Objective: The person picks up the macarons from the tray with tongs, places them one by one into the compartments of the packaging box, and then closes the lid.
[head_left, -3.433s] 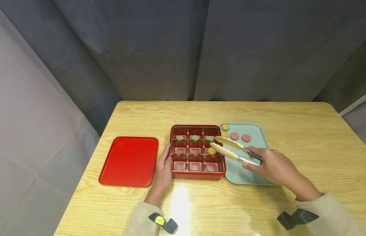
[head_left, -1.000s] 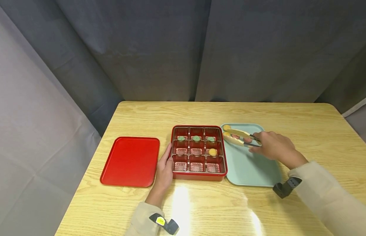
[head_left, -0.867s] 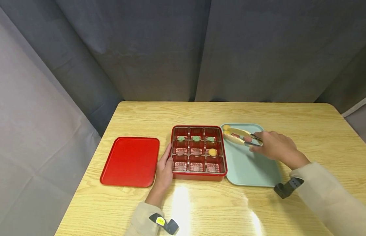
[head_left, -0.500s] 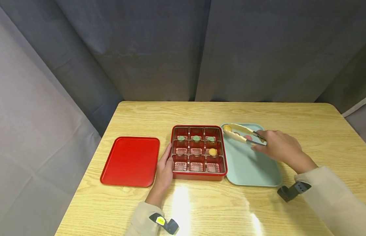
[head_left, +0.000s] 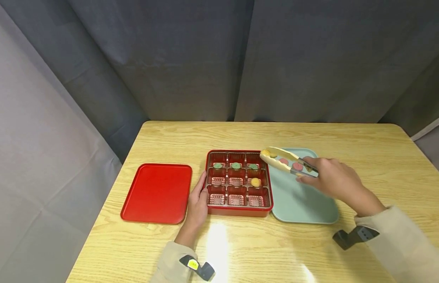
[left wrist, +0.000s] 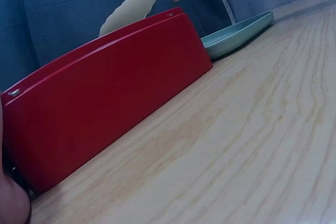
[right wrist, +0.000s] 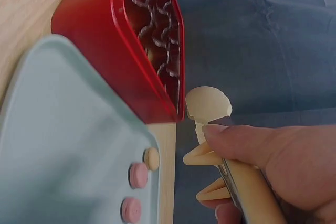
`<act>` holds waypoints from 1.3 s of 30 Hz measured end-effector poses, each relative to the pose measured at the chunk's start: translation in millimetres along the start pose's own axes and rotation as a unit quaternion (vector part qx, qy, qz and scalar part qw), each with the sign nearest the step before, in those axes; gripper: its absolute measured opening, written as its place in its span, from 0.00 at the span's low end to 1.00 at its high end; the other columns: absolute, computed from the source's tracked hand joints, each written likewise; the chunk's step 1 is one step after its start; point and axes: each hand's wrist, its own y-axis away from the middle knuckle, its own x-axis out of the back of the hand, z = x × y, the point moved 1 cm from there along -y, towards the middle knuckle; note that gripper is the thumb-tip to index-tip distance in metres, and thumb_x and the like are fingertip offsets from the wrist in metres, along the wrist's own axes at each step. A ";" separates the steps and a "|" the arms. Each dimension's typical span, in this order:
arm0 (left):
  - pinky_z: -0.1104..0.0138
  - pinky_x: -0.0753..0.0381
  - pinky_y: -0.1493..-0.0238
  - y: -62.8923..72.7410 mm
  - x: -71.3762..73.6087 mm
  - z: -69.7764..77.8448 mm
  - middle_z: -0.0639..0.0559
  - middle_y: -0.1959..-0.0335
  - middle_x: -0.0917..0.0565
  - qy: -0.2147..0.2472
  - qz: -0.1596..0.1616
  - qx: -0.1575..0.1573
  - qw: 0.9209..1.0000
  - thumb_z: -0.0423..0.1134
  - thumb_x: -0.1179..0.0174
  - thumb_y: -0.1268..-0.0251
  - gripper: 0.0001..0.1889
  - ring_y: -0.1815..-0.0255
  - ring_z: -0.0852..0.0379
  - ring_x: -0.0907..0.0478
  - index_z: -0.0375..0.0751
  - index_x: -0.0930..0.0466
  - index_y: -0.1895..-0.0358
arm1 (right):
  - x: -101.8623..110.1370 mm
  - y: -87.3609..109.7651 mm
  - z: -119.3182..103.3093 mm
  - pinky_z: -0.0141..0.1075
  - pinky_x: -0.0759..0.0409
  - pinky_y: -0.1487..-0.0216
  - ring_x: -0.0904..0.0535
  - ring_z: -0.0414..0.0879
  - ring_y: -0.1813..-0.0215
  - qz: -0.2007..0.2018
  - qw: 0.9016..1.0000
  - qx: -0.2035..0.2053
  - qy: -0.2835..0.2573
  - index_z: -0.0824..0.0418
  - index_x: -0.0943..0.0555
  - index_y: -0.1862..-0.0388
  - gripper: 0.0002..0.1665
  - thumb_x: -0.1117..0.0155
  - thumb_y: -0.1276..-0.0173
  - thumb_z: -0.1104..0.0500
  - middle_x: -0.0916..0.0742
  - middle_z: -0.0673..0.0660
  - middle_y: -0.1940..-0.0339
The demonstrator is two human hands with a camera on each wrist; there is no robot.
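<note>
My right hand (head_left: 334, 177) grips a pair of tongs (head_left: 293, 158) with pale scalloped heads and dark handles. Pinched at their tips is a yellow macaron (head_left: 265, 152), above the back right corner of a red box (head_left: 237, 211). My left hand (head_left: 197, 204) rests along the box's left wall, fingers fairly straight. Inside the box is a clear divided insert; its back row holds green macarons (head_left: 236, 165), and one yellow macaron (head_left: 256, 182) sits in the middle row's right compartment. The left wrist view shows a tong head (left wrist: 128, 13) over the box's far edge.
A pale green tray (head_left: 300, 208) stands right against the box. On it lie one yellow macaron (right wrist: 152, 158) and two pink macarons (right wrist: 138, 175). A red square tray (head_left: 155, 192) lies left of the box. Grey curtains (head_left: 191, 63) hang behind the table.
The yellow macaron in the box was released by the tongs. They then went to the green tray, picked up another yellow macaron and moved left towards the box. My left hand stayed put.
</note>
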 end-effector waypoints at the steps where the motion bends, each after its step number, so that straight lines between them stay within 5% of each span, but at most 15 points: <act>1: 0.55 0.49 0.27 -0.2 0.0 0.0 0.41 0.27 0.43 0.001 0.001 0.000 1.000 0.25 0.64 0.30 0.27 0.25 0.48 0.51 0.34 0.47 0.27 | -0.3 0.4 -2.2 0.36 0.36 0.84 0.28 0.47 0.77 -0.001 1.000 0.002 -0.002 0.64 0.25 0.39 0.38 0.31 0.45 0.44 0.16 0.66 0.67; 8: 0.56 0.49 0.27 -0.4 -0.5 -0.3 0.41 0.27 0.44 0.008 0.000 -0.001 1.000 0.25 0.64 0.30 0.27 0.25 0.48 0.51 0.34 0.47 0.27 | -6.7 3.2 -18.6 0.36 0.38 0.83 0.32 0.46 0.79 -0.014 1.000 0.018 -0.016 0.61 0.24 0.42 0.35 0.31 0.44 0.44 0.19 0.57 0.73; 19: 0.56 0.49 0.27 -0.7 -0.3 -0.1 0.41 0.27 0.44 0.008 -0.002 0.003 1.000 0.25 0.64 0.30 0.27 0.25 0.49 0.51 0.35 0.47 0.27 | -18.0 10.1 -43.4 0.35 0.36 0.82 0.32 0.42 0.80 0.019 0.996 0.089 -0.017 0.58 0.21 0.46 0.31 0.28 0.47 0.46 0.23 0.50 0.75; 39: 0.56 0.50 0.27 -0.4 -0.5 -0.5 0.42 0.26 0.44 0.005 -0.005 0.005 1.000 0.26 0.64 0.30 0.27 0.25 0.50 0.51 0.35 0.48 0.27 | -24.4 8.3 -49.0 0.33 0.41 0.84 0.37 0.40 0.81 -0.006 0.995 0.085 -0.044 0.52 0.23 0.63 0.17 0.27 0.47 0.48 0.28 0.46 0.83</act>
